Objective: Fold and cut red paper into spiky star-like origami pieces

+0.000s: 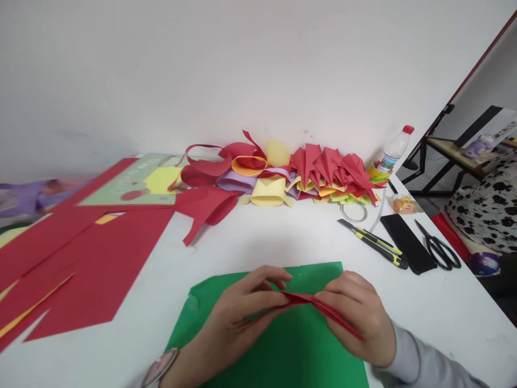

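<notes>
My left hand (238, 315) and my right hand (359, 318) meet over a green paper sheet (283, 350) that lies flat on the white table (262, 237). Between them they pinch a narrow folded piece of red paper (319, 307), seen edge-on. The fingers of both hands are pressed together on it. A watch (159, 366) sits on my left wrist, and a grey sleeve covers my right forearm.
Large red paper sheets (81, 264) lie at the left. A heap of folded red, yellow and purple paper shapes (291, 175) lines the wall. At the right lie a utility knife (374, 243), a black case (407, 242), scissors (438, 248), a tape ring (353, 211) and a bottle (393, 151).
</notes>
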`<move>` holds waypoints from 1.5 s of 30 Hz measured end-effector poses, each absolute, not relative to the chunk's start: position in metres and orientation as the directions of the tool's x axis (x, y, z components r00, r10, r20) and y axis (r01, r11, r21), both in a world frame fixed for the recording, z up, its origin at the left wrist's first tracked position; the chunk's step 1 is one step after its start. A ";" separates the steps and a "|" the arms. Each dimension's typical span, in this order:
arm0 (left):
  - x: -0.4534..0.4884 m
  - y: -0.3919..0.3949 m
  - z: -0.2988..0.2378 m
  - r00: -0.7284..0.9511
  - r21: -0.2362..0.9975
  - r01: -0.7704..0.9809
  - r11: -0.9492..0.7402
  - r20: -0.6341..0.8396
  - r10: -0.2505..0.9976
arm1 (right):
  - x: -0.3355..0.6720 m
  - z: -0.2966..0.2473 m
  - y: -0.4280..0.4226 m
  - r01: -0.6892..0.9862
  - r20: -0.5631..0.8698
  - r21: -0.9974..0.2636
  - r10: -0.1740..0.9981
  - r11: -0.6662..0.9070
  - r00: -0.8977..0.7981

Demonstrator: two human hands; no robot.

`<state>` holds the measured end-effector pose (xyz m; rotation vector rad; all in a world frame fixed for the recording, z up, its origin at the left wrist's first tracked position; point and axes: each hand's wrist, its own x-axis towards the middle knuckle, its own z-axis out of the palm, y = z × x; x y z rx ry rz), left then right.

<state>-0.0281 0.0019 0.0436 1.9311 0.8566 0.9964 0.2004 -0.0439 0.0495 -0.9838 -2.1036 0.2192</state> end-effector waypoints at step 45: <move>-0.002 -0.006 0.038 0.337 0.746 -0.493 0.448 -0.310 0.889 | 0.173 0.015 -0.054 0.411 0.211 -0.888 0.977 0.205 -0.031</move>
